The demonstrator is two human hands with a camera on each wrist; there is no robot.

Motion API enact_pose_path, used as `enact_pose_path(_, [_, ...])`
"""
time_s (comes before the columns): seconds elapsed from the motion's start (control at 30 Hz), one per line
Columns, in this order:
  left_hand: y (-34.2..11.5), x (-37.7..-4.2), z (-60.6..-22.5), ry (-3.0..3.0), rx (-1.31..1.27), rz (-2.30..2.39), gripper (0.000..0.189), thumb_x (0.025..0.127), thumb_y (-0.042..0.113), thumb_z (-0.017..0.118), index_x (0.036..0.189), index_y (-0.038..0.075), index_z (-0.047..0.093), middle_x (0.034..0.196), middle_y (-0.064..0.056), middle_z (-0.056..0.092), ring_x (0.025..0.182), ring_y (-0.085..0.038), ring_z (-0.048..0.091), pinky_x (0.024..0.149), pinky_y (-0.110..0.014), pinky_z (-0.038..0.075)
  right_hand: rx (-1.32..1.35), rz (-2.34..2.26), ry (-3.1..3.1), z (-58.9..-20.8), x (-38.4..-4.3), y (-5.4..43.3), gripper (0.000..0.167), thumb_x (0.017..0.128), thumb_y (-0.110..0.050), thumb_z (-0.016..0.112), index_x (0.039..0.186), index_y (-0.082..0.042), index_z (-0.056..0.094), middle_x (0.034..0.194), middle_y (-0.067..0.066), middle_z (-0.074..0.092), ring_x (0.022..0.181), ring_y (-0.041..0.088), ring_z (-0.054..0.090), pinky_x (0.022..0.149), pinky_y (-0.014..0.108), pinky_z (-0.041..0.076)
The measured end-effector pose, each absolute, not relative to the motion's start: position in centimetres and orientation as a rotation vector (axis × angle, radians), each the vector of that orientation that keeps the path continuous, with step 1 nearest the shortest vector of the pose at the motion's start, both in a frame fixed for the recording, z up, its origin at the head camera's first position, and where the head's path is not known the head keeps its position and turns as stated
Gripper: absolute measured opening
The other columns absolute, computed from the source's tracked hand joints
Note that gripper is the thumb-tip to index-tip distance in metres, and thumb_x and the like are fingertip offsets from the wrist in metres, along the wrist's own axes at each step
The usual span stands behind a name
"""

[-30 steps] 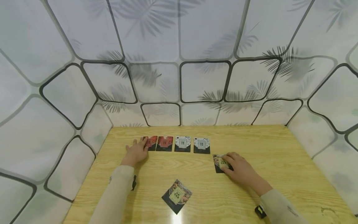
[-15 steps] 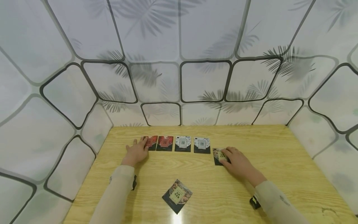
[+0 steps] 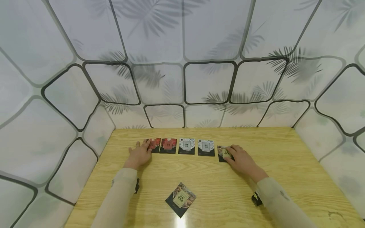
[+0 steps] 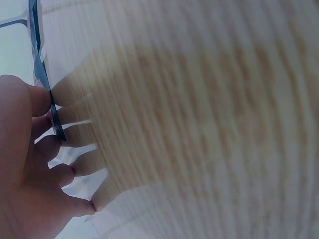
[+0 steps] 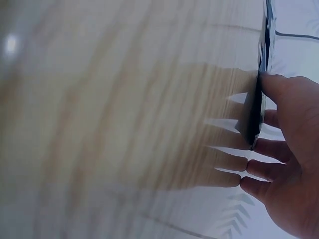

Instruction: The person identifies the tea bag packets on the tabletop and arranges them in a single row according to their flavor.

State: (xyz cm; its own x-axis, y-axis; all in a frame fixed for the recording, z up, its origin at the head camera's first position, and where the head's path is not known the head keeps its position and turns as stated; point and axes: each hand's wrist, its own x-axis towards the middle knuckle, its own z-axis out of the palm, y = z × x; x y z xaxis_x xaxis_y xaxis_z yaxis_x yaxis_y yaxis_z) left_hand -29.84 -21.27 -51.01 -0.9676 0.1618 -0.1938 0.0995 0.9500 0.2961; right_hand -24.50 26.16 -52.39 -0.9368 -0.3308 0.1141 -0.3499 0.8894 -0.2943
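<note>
A row of flat printed packets lies along the back of the table. My left hand rests with spread fingers on the left edge of the outermost red packet. Beside it lie another red packet and two white-and-black ones, the nearer white packet and the farther white packet. At the row's right end my right hand presses a food-picture packet, covering its right part. In the right wrist view, the thumb and fingertips touch the edge of that dark packet.
A matching food-picture packet lies turned at an angle near the front middle of the wooden table. Patterned fabric walls enclose the table's back and sides.
My right hand has slid the food-picture packet away from me, up toward the line of the row. The left hand stays on the red packet.
</note>
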Motion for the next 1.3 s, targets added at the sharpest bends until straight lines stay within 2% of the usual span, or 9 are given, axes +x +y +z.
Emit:
enact_pose_path(0.6, [-21.3,-29.9,-51.2,2.888,0.2,0.409,0.061,0.113,0.029,0.034,0.169,0.01,0.022,0.175,-0.019,0.018,0.159,-0.055,0.013,0.116,-0.088,0.009,0.542,0.471,-3.036,-52.2,-26.6,26.3,0.056,0.108,-0.032,0.06,0.149,0.005,0.054,0.149,0.035,0.051,0.14,0.056,0.047,0.114,0.07,0.041])
enact_pose_path(1.3, [-21.4,-30.0,-51.4,2.903,0.188,0.418,0.06,0.113,0.029,0.035,0.169,0.01,0.024,0.175,-0.018,0.019,0.159,-0.055,0.015,0.116,-0.088,0.011,0.535,0.457,-3.067,-52.2,-27.3,26.3,0.057,0.108,-0.034,0.06,0.151,0.003,0.052,0.151,0.034,0.051,0.14,0.057,0.047,0.112,0.071,0.042])
